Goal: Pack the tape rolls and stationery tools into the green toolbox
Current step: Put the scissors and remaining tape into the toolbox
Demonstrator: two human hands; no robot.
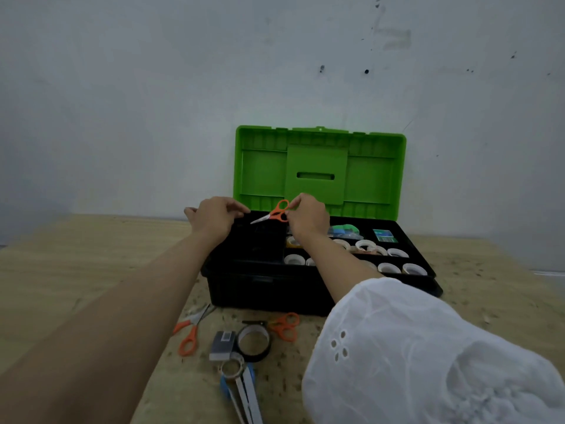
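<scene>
The green toolbox (319, 166) stands open on the table, lid upright, black base below. My right hand (307, 218) pinches the handle of small orange scissors (272, 215) over the back left part of the tray, blades pointing left. My left hand (214, 218) grips the tray's back left edge, fingers curled over it. Several white tape rolls (388, 267) lie in the tray's right compartments. In front of the box lie large orange scissors (189, 335), another small orange pair (286, 327), a black tape roll (253, 342), a grey box (223, 345) and blue-handled scissors (241, 390).
A green and blue item (344, 230) and a shiny card (385, 235) lie in the back compartments. The wooden table (76, 264) runs to a white wall behind the box. My white sleeve (428, 356) covers the near right.
</scene>
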